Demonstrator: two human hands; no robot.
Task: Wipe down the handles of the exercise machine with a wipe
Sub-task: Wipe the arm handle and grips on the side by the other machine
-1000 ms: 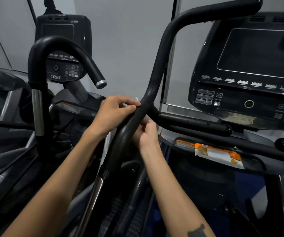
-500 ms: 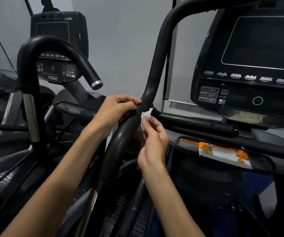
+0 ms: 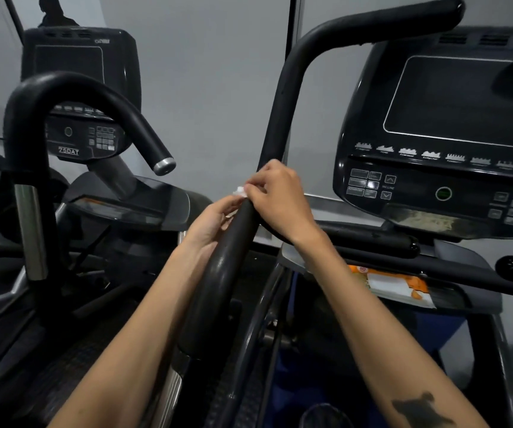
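Left of the handle (image 3: pixel 227 261): left hand (image 3: pixel 208 223), palm up, fingers reaching toward the small white wipe (image 3: pixel 239 191); grasp on it unclear, cannot tell. On the handle: wipe bunched at the bend. Right of the handle: right hand (image 3: pixel 275 196) pinching the wipe from above. Likely trouble: too small a wad, poor contact, patches missed; slipping out during the hand-over; drying before reaching the upper bar.

Gym: exercise machines (image 3: pixel 434 134), consoles (image 3: pixel 82 97).
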